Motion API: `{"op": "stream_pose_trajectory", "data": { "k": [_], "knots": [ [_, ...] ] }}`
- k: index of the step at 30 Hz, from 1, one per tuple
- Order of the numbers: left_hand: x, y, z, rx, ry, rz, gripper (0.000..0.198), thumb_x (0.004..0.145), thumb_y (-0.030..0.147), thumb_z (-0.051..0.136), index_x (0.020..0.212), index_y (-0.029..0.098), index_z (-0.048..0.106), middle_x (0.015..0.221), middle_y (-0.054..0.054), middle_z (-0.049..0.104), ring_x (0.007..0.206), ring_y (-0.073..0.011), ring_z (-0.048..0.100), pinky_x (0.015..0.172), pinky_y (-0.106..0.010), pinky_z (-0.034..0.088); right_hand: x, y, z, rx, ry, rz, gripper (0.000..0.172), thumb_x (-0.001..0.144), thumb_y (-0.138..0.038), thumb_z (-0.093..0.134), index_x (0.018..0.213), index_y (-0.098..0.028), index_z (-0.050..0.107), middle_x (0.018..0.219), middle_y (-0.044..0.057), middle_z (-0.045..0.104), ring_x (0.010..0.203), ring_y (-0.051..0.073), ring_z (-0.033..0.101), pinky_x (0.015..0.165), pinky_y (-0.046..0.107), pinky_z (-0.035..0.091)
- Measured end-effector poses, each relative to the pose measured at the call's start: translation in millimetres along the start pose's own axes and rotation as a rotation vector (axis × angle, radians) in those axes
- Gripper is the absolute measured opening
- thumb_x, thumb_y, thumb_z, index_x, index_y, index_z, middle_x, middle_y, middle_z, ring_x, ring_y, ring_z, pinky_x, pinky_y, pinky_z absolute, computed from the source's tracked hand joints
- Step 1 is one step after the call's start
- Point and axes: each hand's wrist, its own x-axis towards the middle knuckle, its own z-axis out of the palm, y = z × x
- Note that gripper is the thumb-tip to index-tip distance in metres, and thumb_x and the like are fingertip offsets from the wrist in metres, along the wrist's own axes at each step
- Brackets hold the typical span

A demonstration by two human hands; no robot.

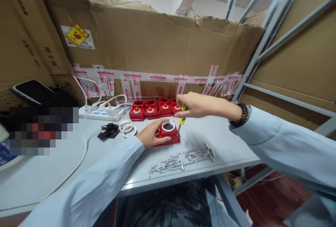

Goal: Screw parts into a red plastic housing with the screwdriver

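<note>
A red box (172,140) with a white ring (168,126) on its top lies on the table in front of me. My left hand (152,134) is wrapped over its left side, thumb and fingers gripping it. From above, my right hand (193,104) is closed around the yellow and green handle of a screwdriver (181,120). The screwdriver stands slightly tilted, its tip at the box's right front corner. Whether the tip sits on a screw is too small to tell. Nearer the table edge lie several loose metal pins (172,162) and a heap of pins with white cords (199,152).
Several similar red boxes (151,109) stand in a row behind. Left of them are loose white rings (128,129), black pieces (108,131) and a white power strip (101,113) with cables. A cardboard wall (162,45) closes the back; a metal rack (262,41) rises at right.
</note>
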Motion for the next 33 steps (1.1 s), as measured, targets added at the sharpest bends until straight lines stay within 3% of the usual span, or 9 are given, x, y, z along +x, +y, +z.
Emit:
{"op": "stream_pose_trajectory", "data": {
  "k": [3,7,12,16,19,22,25,29,33],
  "knots": [
    [0,0,-0.3,-0.011,-0.001,0.004,0.063,0.076,0.045,0.063,0.13,0.022,0.04,0.127,-0.009,0.055,0.111,-0.0248,0.056,0.092,-0.037,0.047,1,1,2,0.006,0.073,0.0,0.019,0.082,-0.031,0.051,0.093,-0.015,0.052,0.082,0.009,0.061,0.069,0.018,0.054,0.056,0.028,0.035],
    [1,0,0.1,-0.015,-0.006,-0.011,0.064,0.075,0.046,0.063,0.13,0.022,0.04,0.127,-0.01,0.055,0.11,-0.0256,0.056,0.088,-0.037,0.049,1,3,-1,0.209,-0.032,-0.184,0.035,0.068,-0.016,0.062,0.1,-0.019,0.048,0.101,0.006,0.06,0.079,0.016,0.054,0.061,0.025,0.038],
    [1,-1,0.1,-0.013,-0.004,-0.007,0.064,0.076,0.047,0.062,0.13,0.023,0.04,0.127,-0.009,0.055,0.112,-0.0258,0.056,0.089,-0.036,0.049,-1,2,0,0.158,0.087,-0.033,0.018,0.079,-0.029,0.053,0.092,-0.017,0.05,0.084,0.006,0.061,0.071,0.016,0.051,0.059,0.027,0.035],
    [0,0,0.1,-0.024,-0.003,-0.011,0.063,0.075,0.045,0.063,0.13,0.024,0.04,0.128,-0.01,0.054,0.113,-0.0265,0.055,0.091,-0.039,0.048,-2,1,1,0.266,0.036,-0.12,0.035,0.067,-0.018,0.062,0.099,-0.019,0.048,0.095,0.004,0.061,0.07,0.013,0.051,0.059,0.025,0.036],
    [0,0,0.0,-0.034,-0.002,-0.014,0.063,0.075,0.045,0.064,0.13,0.024,0.04,0.128,-0.01,0.054,0.112,-0.0265,0.055,0.091,-0.039,0.048,-2,2,2,0.245,0.085,-0.093,0.017,0.074,-0.029,0.059,0.084,-0.018,0.052,0.082,0.004,0.062,0.066,0.013,0.051,0.059,0.026,0.035],
    [0,0,-0.2,-0.039,-0.004,-0.017,0.063,0.075,0.045,0.064,0.129,0.023,0.041,0.127,-0.01,0.055,0.111,-0.0266,0.056,0.092,-0.04,0.047,-1,4,5,0.255,0.145,-0.113,0.009,0.075,-0.021,0.053,0.083,-0.017,0.054,0.084,0.004,0.063,0.069,0.013,0.052,0.062,0.026,0.036],
    [1,0,-0.1,-0.041,-0.001,-0.017,0.064,0.074,0.046,0.064,0.129,0.023,0.041,0.127,-0.01,0.055,0.11,-0.0268,0.056,0.091,-0.04,0.048,-2,6,8,0.3,0.105,-0.164,0.021,0.067,-0.016,0.058,0.087,-0.018,0.054,0.094,0.005,0.063,0.076,0.014,0.054,0.064,0.025,0.039],
    [0,0,-0.1,-0.035,0.005,-0.005,0.064,0.074,0.046,0.064,0.129,0.023,0.042,0.127,-0.01,0.055,0.112,-0.0272,0.056,0.093,-0.04,0.046,-4,6,10,0.302,0.186,-0.085,0.015,0.076,-0.024,0.053,0.09,-0.017,0.054,0.09,0.006,0.064,0.078,0.016,0.057,0.069,0.028,0.041],
    [0,1,-0.4,-0.044,0.004,-0.018,0.063,0.075,0.045,0.064,0.13,0.023,0.042,0.129,-0.01,0.054,0.112,-0.0271,0.055,0.092,-0.039,0.047,-5,4,9,0.356,0.164,-0.107,0.04,0.067,-0.018,0.061,0.106,-0.017,0.048,0.106,0.008,0.061,0.087,0.017,0.057,0.072,0.026,0.043]
  ]
}}
